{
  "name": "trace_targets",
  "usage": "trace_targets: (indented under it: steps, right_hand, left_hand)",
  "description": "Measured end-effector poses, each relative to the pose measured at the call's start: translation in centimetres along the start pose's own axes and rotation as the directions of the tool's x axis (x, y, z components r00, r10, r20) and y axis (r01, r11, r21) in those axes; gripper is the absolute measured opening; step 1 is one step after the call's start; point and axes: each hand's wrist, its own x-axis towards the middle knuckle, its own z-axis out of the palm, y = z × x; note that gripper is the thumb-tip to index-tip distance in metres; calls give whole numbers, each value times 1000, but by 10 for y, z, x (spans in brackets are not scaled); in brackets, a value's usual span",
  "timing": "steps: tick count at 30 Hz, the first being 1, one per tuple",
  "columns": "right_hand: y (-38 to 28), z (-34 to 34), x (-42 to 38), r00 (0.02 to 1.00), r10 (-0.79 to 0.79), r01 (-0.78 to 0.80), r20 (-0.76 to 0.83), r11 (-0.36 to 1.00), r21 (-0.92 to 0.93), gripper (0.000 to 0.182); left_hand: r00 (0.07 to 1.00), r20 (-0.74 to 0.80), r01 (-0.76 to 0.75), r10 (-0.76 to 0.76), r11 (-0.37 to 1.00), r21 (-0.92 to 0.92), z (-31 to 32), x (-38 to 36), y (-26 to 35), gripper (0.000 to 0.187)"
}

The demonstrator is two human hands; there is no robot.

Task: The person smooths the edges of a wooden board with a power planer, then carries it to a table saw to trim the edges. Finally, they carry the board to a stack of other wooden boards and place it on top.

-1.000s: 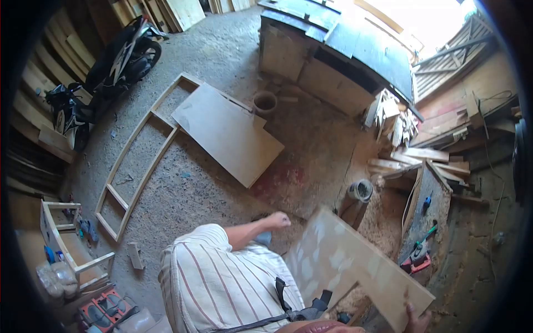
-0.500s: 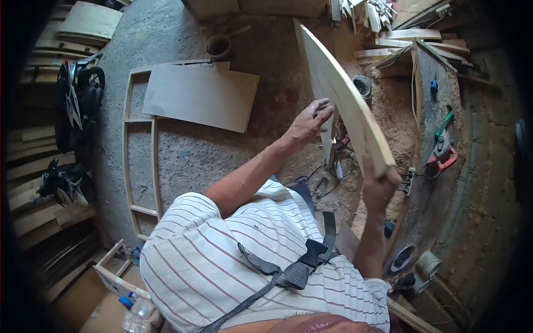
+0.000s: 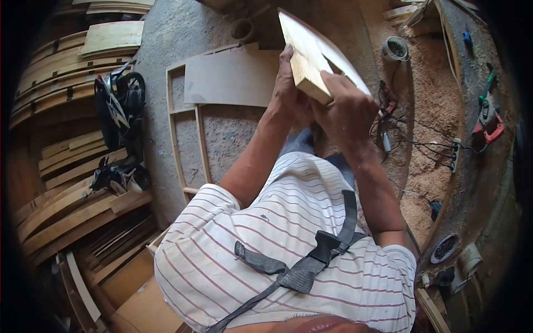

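Wooden panel (image 3: pixel 308 58) in front of me, tilted, off the floor (image 3: pixel 166 16). Left hand (image 3: pixel 285 86) closed on its left edge; right hand (image 3: pixel 347 111) curled around its near end. Judged step: two-handed handling. Next move calls for firm, matched grips.

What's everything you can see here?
Raised panel: one, pale, upper centre
Frame: one, pale, on ground
Lying panel: one, pale, on frame
Pot: one, brown, beyond lying panel
Motorcycle: one, mostly black, left
Boards: many, tan, stacked left
Sawdust: uncountable, tan, right
Bucket: one, grey, beside sawdust
Other tool: one, red, near bucket
Tool: one, red and green, far right
Power strip: one, pale, right
Striped shirt: one, white, on person
Strap: one, dark, across shirt
Left hand, right hand: two, on raised panel
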Motion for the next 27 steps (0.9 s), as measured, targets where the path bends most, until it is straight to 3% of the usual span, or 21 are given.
trace_targets:
  steps: [2,9,13,16,20,27]
  right_hand:
    - [6,-4,3,999,-43,43,3,999,-21,43]
    - [20,-2,24,995,-101,101,12,993,-54,47]
    - [20,1,33,987,-150,146,-63,987,-62,35]
    - [20,2,38,987,-144,142,-65,989,-43,36]
    - [14,-1,44,990,-132,127,-59,989,-78,35]
    - [14,5,50,987,-141,136,-81,988,-69,38]
  left_hand:
    - [995,33,-94,94,995,-22,-1,0,-6,76]
    - [989,8,-149,150,987,-59,-6,19,-8,84]
    - [988,0,-157,157,987,-29,-3,22,-2,85]
    - [982,-99,-159,158,987,-1,4,23,2,84]
    - [988,-22,-155,155,988,9,10,24,11,82]
    - [985,-71,-154,154,988,9,15,25,17,83]
